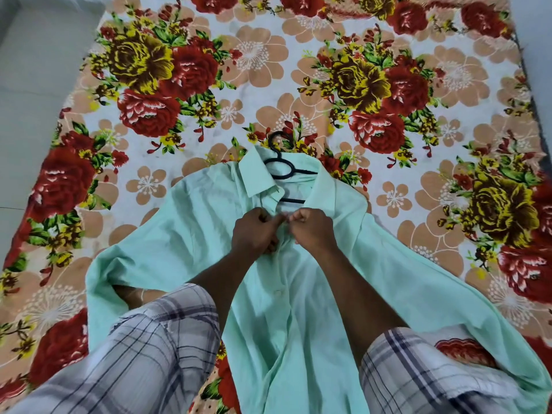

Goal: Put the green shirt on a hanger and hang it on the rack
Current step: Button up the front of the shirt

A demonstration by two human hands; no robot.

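sleeves [134,354], left hand [254,234], right hand [313,230] on shirt [298,312]

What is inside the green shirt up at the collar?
A black hanger: it pokes out past the collar, and its bars show in the open neck. Its arms are hidden under the green shirt fabric.
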